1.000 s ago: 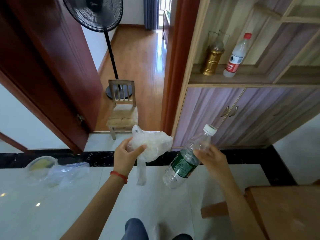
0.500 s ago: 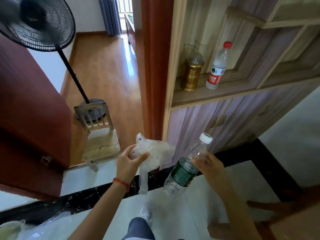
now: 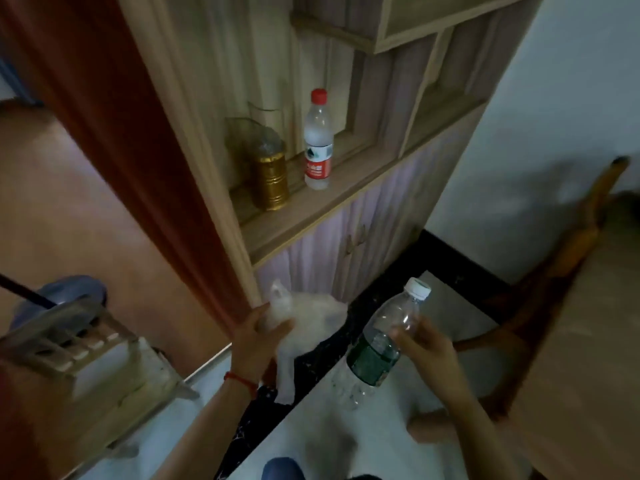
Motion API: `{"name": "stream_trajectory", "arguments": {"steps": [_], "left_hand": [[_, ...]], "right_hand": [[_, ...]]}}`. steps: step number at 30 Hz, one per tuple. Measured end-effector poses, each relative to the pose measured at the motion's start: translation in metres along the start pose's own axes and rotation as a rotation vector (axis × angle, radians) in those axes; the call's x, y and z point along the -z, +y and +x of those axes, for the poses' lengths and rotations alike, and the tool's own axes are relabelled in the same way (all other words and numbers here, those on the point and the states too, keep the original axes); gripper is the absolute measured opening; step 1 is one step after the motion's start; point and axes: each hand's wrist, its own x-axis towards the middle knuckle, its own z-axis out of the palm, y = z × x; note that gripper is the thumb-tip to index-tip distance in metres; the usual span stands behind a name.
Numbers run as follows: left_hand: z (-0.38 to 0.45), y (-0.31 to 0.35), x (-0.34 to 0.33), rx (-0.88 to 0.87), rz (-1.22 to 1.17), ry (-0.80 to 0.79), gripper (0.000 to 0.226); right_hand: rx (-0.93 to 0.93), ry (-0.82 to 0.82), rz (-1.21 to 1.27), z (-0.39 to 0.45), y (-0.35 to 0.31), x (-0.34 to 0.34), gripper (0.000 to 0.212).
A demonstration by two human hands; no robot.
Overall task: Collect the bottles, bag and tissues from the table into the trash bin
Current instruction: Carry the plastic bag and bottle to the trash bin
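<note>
My left hand (image 3: 254, 336) grips a crumpled whitish plastic bag (image 3: 304, 318) with one end hanging down. In my right hand (image 3: 424, 346) I hold a clear, empty plastic bottle (image 3: 379, 344) with a green label and a white cap, tilted with the cap up and to the right. Both hands are held out in front of me above the tiled floor. No trash bin is in view. The image is dark and blurred.
A wooden cabinet (image 3: 311, 216) stands ahead; on its shelf are a red-capped water bottle (image 3: 318, 140) and a gold container (image 3: 270, 174). A red door frame (image 3: 138, 161) is left of it. A small wooden chair (image 3: 93, 358) sits lower left, a wooden table (image 3: 581, 358) at right.
The view has swung right and tilted; the cabinet now fills the middle and the fan head has left the view. Both hands keep their hold on the bag and the bottle.
</note>
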Motion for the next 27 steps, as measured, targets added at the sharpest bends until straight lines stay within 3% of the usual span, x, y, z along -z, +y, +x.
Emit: {"name": "stream_trajectory", "arguments": {"steps": [5, 10, 14, 20, 27], "left_hand": [[0.020, 0.024, -0.071, -0.069, 0.058, -0.179, 0.020], [0.026, 0.053, -0.142, -0.121, 0.071, -0.356, 0.024], [0.029, 0.067, -0.188, -0.131, 0.065, -0.438, 0.035], [0.045, 0.081, -0.236, -0.152, 0.067, -0.530, 0.028], [0.102, 0.110, -0.288, -0.168, 0.011, -0.586, 0.024]], "right_hand": [[-0.037, 0.193, -0.002, -0.003, 0.008, 0.053, 0.007], [-0.070, 0.381, 0.045, -0.014, 0.015, 0.103, 0.014], [-0.092, 0.482, 0.025, -0.021, 0.020, 0.133, 0.005], [-0.120, 0.558, 0.075, -0.010, 0.020, 0.160, 0.017], [-0.124, 0.585, 0.092, 0.055, 0.017, 0.180, 0.016]]}}
